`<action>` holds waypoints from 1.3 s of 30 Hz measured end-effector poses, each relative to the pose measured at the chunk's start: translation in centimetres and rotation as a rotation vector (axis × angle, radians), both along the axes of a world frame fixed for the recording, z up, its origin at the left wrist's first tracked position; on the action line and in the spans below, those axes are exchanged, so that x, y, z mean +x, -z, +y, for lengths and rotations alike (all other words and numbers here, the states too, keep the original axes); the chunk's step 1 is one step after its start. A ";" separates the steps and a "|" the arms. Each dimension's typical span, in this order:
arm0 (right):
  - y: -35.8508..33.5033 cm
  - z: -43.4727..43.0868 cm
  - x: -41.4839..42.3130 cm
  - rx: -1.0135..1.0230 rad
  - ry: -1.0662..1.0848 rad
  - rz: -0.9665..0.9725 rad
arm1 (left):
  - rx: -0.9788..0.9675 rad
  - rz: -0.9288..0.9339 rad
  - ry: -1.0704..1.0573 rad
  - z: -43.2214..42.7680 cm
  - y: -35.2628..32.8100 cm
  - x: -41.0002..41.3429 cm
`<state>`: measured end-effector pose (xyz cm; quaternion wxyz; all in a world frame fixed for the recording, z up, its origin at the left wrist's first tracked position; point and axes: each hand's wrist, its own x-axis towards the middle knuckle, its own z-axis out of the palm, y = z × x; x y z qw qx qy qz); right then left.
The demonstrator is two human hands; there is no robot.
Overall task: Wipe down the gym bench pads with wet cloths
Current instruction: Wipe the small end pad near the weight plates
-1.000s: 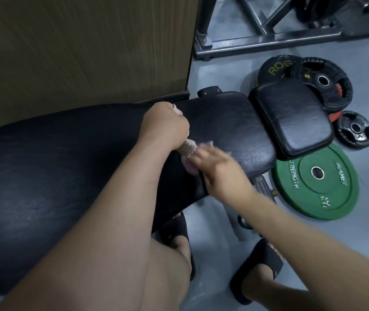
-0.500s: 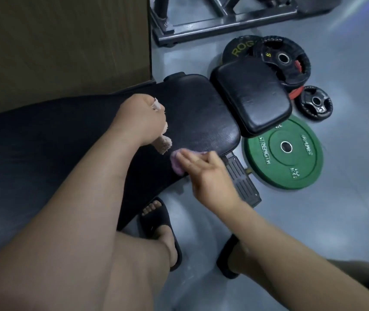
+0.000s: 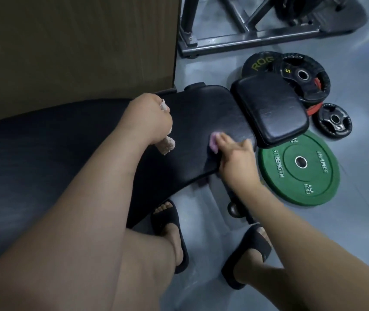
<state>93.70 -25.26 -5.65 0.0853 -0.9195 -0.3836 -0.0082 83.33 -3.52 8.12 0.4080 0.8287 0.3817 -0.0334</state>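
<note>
Bench pads of black, cracked vinyl fill the middle of a gym corner: a long back pad running in from the left and a smaller seat pad just beyond its far end. Behind them stands a wood-grain panel, and a grey metal frame rests on the grey floor.

The person's left hand is clenched around a beige cloth, with frayed ends poking out above and below the fist, which sits over the back pad. The right hand lies at the pad's near edge, its fingers stretched out and apparently pressing a pink cloth flat against the vinyl, though motion blur softens the detail. Both feet, in black sandals, stand on the floor beside the bench.

Weight plates lie flat on the floor around the seat pad. A green plate reads "STRENGTH" and "KG" in white, and a third word on it is too blurred to make out. A black plate shows the yellow letters "ROG", the rest being covered. Overlapping it is a gripped black plate marked "5", with a red plate peeking out beneath. A small black plate lies just to the right.
</note>
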 end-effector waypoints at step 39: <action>-10.5 3.5 -14.6 0.329 -0.209 0.401 | -0.132 -0.243 -0.448 -1.9 -7.4 -20.6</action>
